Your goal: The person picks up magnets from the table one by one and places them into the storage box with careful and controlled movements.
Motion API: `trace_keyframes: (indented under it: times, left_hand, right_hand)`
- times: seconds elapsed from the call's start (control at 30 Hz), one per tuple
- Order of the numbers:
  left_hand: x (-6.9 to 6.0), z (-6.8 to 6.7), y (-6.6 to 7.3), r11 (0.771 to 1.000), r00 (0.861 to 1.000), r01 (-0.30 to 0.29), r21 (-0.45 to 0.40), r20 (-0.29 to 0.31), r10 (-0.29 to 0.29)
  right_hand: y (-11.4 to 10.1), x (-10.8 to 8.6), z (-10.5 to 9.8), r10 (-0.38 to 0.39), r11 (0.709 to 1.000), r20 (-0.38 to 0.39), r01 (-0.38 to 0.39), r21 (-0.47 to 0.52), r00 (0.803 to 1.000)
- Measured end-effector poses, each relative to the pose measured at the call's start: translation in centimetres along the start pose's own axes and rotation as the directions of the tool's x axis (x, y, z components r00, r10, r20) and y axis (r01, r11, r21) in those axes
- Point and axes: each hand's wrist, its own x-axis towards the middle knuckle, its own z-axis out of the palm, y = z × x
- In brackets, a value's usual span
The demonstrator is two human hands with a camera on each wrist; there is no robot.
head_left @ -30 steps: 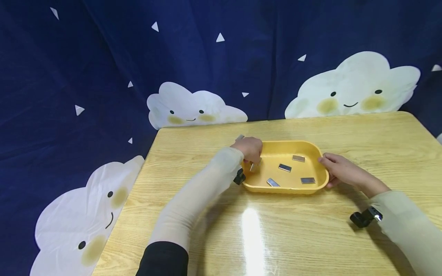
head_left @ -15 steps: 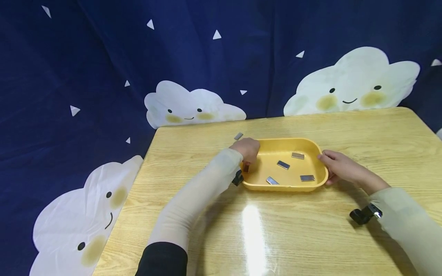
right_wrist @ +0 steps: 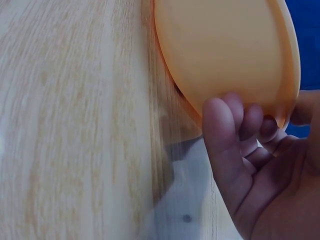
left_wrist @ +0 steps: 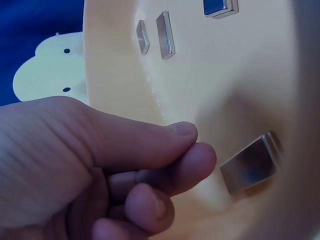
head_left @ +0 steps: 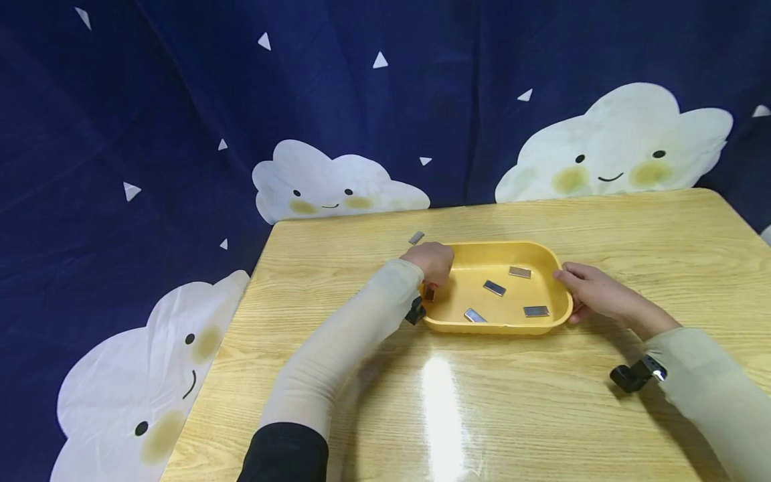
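Note:
A yellow plastic tray [head_left: 500, 328] rests on the table, several flat, shiny silver metal blocks inside, among them a block [head_left: 494, 288] near its middle. At the tray's left end, my left hand [head_left: 430, 261] reaches in over the rim. In the left wrist view its thumb tip meets the curled index finger, and nothing shows between them. Just beyond the fingertips a silver metal block [left_wrist: 250, 167] lies in the tray; it looks two layers thick. My right hand [head_left: 593, 291] grips the tray's right end, thumb at the rim and fingers against the outer wall.
One more silver metal block [head_left: 416, 237] lies on the wooden table [head_left: 373, 415], behind the left hand and outside the tray. Behind the table hangs a dark blue curtain [head_left: 337, 80] with clouds printed on it. Light reflects off the tabletop in front of the tray.
A block at my left fingertips stood tilted a second ago; it now lies lower at the tray's left end. The left hand shifted slightly left. My right hand keeps its grip.

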Motion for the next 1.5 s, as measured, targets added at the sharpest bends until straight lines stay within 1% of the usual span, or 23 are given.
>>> trace_keyframes:
  times: [0.23,0.33,0.43,0.5,0.57,0.63,0.7,0.77,0.8,0.87,0.93,1.03,1.1,1.17,1.23,1.33,1.4,1.5]
  left_hand:
    - [0.3,-0.2,-0.5,0.999,0.999,-0.023,-0.034,-0.04,0.022]
    - [0.1,-0.3,-0.8,0.998,0.998,-0.037,-0.058,-0.052,0.034]
    - [-0.3,-0.3,-1.1,0.998,0.995,-0.057,-0.037,-0.089,0.054]
    - [-0.5,-0.4,-1.4,0.997,0.992,-0.068,-0.042,-0.11,0.063]
    - [-0.6,-0.3,-1.7,0.994,0.988,-0.089,-0.061,-0.131,0.081]
    - [-0.6,-0.3,-2.2,0.985,0.982,-0.131,-0.109,-0.154,0.113]
    - [-0.6,-0.3,-2.7,0.97,0.97,-0.184,-0.161,-0.189,0.153]
    - [-0.6,-0.4,-3.2,0.954,0.948,-0.243,-0.175,-0.252,0.195]
    - [-0.7,-0.5,-3.5,0.947,0.936,-0.261,-0.189,-0.29,0.2]
    - [-0.8,-0.7,-4.1,0.936,0.913,-0.276,-0.218,-0.364,0.184]
    - [-1.0,-0.9,-4.7,0.932,0.888,-0.272,-0.241,-0.436,0.147]
    - [-1.4,-1.1,-5.5,0.932,0.863,-0.25,-0.262,-0.497,0.091]
    - [-1.6,-1.2,-6.0,0.937,0.854,-0.235,-0.26,-0.516,0.07]
    - [-1.9,-1.2,-6.5,0.941,0.848,-0.22,-0.259,-0.527,0.053]
    - [-2.0,-1.2,-7.1,0.944,0.84,-0.207,-0.259,-0.541,0.036]
    - [-2.0,-0.8,-8.1,0.939,0.833,-0.18,-0.293,-0.553,-0.013]
    - [-1.9,-0.6,-8.7,0.935,0.826,-0.163,-0.315,-0.562,-0.045]
    - [-1.8,-0.2,-9.4,0.926,0.817,-0.149,-0.346,-0.571,-0.082]
  right_hand:
    - [-0.1,0.0,0.0,0.003,1.0,-0.002,-0.003,-0.003,1.0]
    - [-0.1,0.0,0.0,0.004,1.0,-0.003,-0.004,-0.002,1.0]
    - [-0.1,0.0,0.0,0.006,1.0,-0.004,-0.006,-0.002,1.0]
    - [-0.1,0.0,-0.1,0.008,1.0,-0.005,-0.008,-0.004,1.0]
    - [0.0,0.0,-0.1,0.01,1.0,-0.004,-0.01,-0.007,1.0]
    - [0.0,0.0,-0.1,0.015,1.0,-0.001,-0.015,-0.01,1.0]
    - [-0.1,0.0,-0.1,0.018,1.0,0.003,-0.018,-0.013,1.0]
    - [-0.1,0.0,-0.2,0.021,1.0,0.006,-0.021,-0.014,1.0]
    - [-0.2,-0.1,-0.2,0.02,1.0,0.008,-0.02,-0.013,1.0]
    - [-0.2,-0.1,-0.1,0.019,1.0,0.009,-0.019,-0.011,1.0]
    - [-0.2,-0.1,-0.1,0.017,1.0,0.011,-0.017,-0.007,1.0]
    - [-0.2,-0.1,-0.1,0.016,1.0,0.01,-0.016,0.001,1.0]
    - [-0.1,-0.1,-0.1,0.016,1.0,0.008,-0.016,0.006,1.0]
    - [-0.1,-0.1,-0.1,0.018,1.0,0.007,-0.018,0.01,1.0]
    - [-0.1,-0.1,-0.1,0.018,1.0,0.007,-0.018,0.009,1.0]
    - [-0.2,0.0,-0.1,0.019,1.0,0.007,-0.019,0.008,1.0]
    - [-0.2,0.0,0.0,0.019,1.0,0.008,-0.019,0.008,1.0]
    - [-0.3,0.0,0.0,0.019,1.0,0.008,-0.019,0.009,1.0]
